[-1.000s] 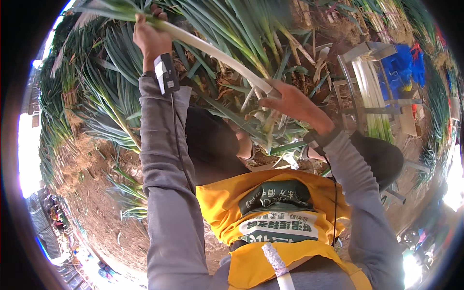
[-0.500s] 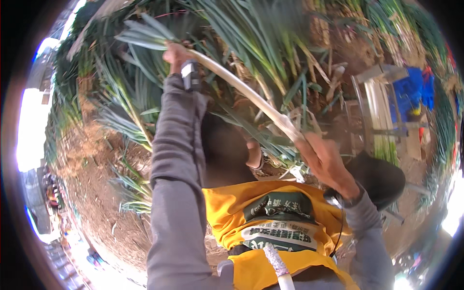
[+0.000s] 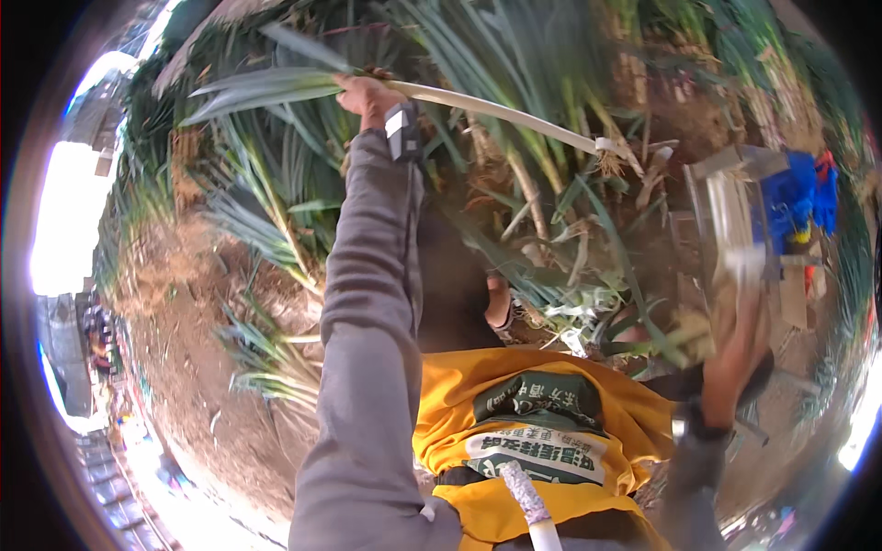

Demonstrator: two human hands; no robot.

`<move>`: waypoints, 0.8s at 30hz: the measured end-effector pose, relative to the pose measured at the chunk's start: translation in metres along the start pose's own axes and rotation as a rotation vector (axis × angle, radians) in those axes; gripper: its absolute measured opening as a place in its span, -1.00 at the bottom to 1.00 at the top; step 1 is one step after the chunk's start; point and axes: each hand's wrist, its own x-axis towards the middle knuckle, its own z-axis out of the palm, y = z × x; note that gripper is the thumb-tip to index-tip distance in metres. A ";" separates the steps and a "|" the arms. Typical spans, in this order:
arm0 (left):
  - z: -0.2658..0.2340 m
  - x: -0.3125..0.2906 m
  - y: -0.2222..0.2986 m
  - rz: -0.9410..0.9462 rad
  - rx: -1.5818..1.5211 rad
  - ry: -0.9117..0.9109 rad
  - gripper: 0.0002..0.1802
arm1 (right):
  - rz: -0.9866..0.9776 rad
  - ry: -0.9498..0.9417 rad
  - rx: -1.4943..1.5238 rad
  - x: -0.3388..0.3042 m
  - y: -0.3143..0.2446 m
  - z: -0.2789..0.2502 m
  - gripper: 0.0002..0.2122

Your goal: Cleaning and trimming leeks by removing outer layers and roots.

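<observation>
A long green onion [image 3: 496, 108] with a bare white shaft hangs out in front of me, its green leaves pointing left and its stringy root end to the right. My left hand [image 3: 366, 96] is closed around it where the leaves meet the shaft. Away from the onion, at the right, my right hand [image 3: 735, 335] is smeared by motion, so its fingers do not show clearly. It is close to a metal-framed stand holding white onion stalks [image 3: 732, 207]. A blurred pale scrap and a loose green leaf [image 3: 634, 266] lie just left of that hand.
Bunches of green onions [image 3: 514, 64] stand across the far side, with more onions [image 3: 276, 358] on the soil at left. Blue cloth [image 3: 795, 197] is beside the stand. Peeled leaf scraps [image 3: 583, 317] lie near my yellow apron [image 3: 542, 367]. A cigarette [image 3: 525, 496] shows at the bottom.
My right hand has left the onion's root end and swung to the right. My left hand, still on the onion, has shifted slightly right, and the shaft now lies closer to level.
</observation>
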 end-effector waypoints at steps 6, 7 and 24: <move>0.055 -0.097 -0.018 -0.427 -0.430 -0.447 -0.64 | -0.199 -0.321 0.493 0.059 -0.013 0.226 -0.77; 0.058 -0.117 -0.021 -0.444 -0.434 -0.460 -0.64 | -0.384 -0.745 0.187 0.054 -0.026 0.247 -0.68; 0.062 -0.224 -0.010 -0.653 -0.167 -0.989 -0.67 | 0.422 -0.156 1.789 0.188 -0.142 0.129 -0.55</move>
